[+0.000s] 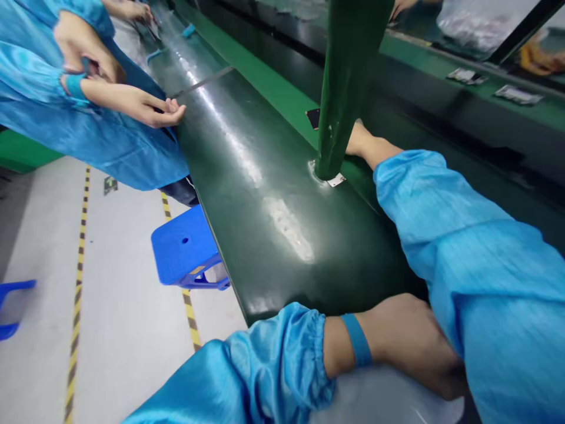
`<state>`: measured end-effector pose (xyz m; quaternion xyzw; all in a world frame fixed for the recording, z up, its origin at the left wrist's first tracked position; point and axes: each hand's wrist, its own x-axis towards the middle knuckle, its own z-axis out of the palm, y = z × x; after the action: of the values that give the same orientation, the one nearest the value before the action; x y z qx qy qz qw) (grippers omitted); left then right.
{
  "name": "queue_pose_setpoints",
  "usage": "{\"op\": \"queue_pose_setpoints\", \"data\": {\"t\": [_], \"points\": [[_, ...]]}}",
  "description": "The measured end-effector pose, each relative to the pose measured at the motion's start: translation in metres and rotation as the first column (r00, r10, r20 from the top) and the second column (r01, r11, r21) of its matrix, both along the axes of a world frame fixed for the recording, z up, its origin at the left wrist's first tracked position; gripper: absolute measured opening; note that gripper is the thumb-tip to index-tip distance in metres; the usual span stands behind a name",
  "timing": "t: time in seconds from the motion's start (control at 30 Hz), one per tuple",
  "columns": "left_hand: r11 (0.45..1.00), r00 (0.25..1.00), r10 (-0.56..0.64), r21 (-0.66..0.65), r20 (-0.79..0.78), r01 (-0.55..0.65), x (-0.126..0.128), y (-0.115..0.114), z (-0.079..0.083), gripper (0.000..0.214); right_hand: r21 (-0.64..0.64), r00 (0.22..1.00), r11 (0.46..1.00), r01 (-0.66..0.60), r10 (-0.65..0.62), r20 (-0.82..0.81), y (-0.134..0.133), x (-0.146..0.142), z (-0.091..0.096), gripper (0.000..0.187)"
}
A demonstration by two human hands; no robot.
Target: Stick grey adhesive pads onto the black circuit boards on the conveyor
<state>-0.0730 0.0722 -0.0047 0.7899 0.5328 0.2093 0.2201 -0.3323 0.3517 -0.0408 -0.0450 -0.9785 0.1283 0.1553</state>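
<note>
My right hand point(358, 139) reaches past the far side of a green post point(346, 76). The post hides its fingers, so I cannot see what they touch. My left hand point(410, 338), with a blue band point(356, 340) around the wrist, is bent over low in front of me. Its fingers are in shadow and tucked behind my right sleeve point(477, 253). Just below the left hand lies a pale, smooth, blurred surface point(388, 397). A small dark flat piece point(313, 118) with an orange edge shows left of the post, and a small white piece point(336, 179) lies at its foot.
A dark green bench point(247, 206) runs away to the upper left. A co-worker in a blue smock point(132, 141) stands at its left edge, hands together at the wrist. A blue stool point(183, 244) stands beside the bench. Beyond the post, small flat parts point(518, 95) lie on a ledge.
</note>
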Motion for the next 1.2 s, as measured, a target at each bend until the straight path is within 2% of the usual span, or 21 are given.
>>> {"op": "queue_pose_setpoints", "data": {"t": [0.07, 0.17, 0.3, 0.4, 0.47, 0.5, 0.57, 0.6, 0.67, 0.73, 0.77, 0.8, 0.83, 0.87, 0.93, 1.03, 1.2], "points": [[0.999, 0.999, -0.043, 0.028, 0.022, 0.043, 0.005, 0.000, -0.008, 0.029, 0.071, 0.998, 0.997, 0.011, -0.015, 0.065, -0.008, 0.042, 0.013, 0.054], [0.999, 0.998, 0.035, 0.033, 0.054, -0.037, 0.008, 0.001, -0.016, 0.027, 0.118, 0.995, 0.992, -0.037, 0.026, 0.095, -0.007, 0.129, 0.025, 0.068], [0.994, 0.995, 0.073, 0.077, 0.069, -0.078, 0.003, 0.000, -0.013, 0.020, 0.196, 0.991, 0.979, -0.062, 0.037, 0.126, 0.013, 0.279, 0.019, 0.067], [0.990, 0.994, 0.073, 0.114, 0.075, -0.081, -0.001, -0.003, -0.009, 0.016, 0.232, 0.989, 0.970, -0.067, 0.034, 0.142, 0.012, 0.391, 0.021, 0.064], [0.987, 0.993, 0.092, 0.122, 0.074, -0.101, -0.004, -0.003, -0.011, 0.012, 0.222, 0.989, 0.975, -0.009, -0.025, 0.149, -0.004, 0.443, 0.029, 0.060], [0.986, 0.992, 0.100, 0.129, 0.075, -0.109, -0.006, -0.002, -0.013, 0.010, 0.196, 0.988, 0.978, 0.068, -0.093, 0.122, -0.014, 0.458, 0.033, 0.059], [0.981, 0.988, 0.118, 0.141, 0.097, -0.132, -0.008, -0.001, -0.019, 0.011, 0.070, 0.955, 0.953, 0.296, -0.297, 0.004, -0.033, 0.466, 0.038, 0.056], [0.980, 0.985, 0.124, 0.144, 0.116, -0.140, -0.010, 0.000, -0.021, 0.012, -0.037, 0.907, 0.908, 0.416, -0.418, -0.054, -0.039, 0.462, 0.039, 0.053], [0.977, 0.979, 0.134, 0.143, 0.151, -0.156, -0.012, 0.000, -0.024, 0.014, -0.305, 0.784, 0.756, 0.578, -0.619, -0.049, -0.047, 0.443, 0.040, 0.037], [0.974, 0.975, 0.146, 0.146, 0.167, -0.171, -0.014, 0.000, -0.025, 0.015, -0.532, 0.700, 0.550, 0.644, -0.703, 0.122, -0.048, 0.419, 0.040, 0.018], [0.973, 0.974, 0.152, 0.150, 0.167, -0.178, -0.015, 0.000, -0.025, 0.016, -0.595, 0.673, 0.454, 0.663, -0.710, 0.209, -0.046, 0.408, 0.039, 0.011], [0.971, 0.974, 0.154, 0.155, 0.165, -0.180, -0.016, 0.000, -0.025, 0.016, -0.630, 0.653, 0.381, 0.676, -0.706, 0.274, -0.044, 0.400, 0.039, 0.009], [0.970, 0.974, 0.155, 0.160, 0.165, -0.182, -0.017, 0.000, -0.025, 0.017, -0.648, 0.638, 0.333, 0.685, -0.703, 0.313, -0.042, 0.393, 0.038, 0.011], [0.969, 0.974, 0.153, 0.166, 0.168, -0.181, -0.018, 0.000, -0.024, 0.017, -0.659, 0.630, 0.307, 0.687, -0.704, 0.328, -0.040, 0.388, 0.037, 0.014], [0.968, 0.973, 0.150, 0.172, 0.174, -0.181, -0.019, 0.001, -0.024, 0.018, -0.679, 0.641, 0.296, 0.672, -0.691, 0.333, -0.037, 0.385, 0.036, 0.016], [0.966, 0.973, 0.146, 0.186, 0.180, -0.180, -0.019, 0.002, -0.023, 0.018, -0.688, 0.679, 0.318, 0.652, -0.650, 0.342, -0.036, 0.388, 0.036, 0.018], [0.965, 0.973, 0.145, 0.192, 0.180, -0.180, -0.018, 0.002, -0.023, 0.018, -0.651, 0.680, 0.347, 0.675, -0.636, 0.366, -0.036, 0.400, 0.033, 0.016]]}}
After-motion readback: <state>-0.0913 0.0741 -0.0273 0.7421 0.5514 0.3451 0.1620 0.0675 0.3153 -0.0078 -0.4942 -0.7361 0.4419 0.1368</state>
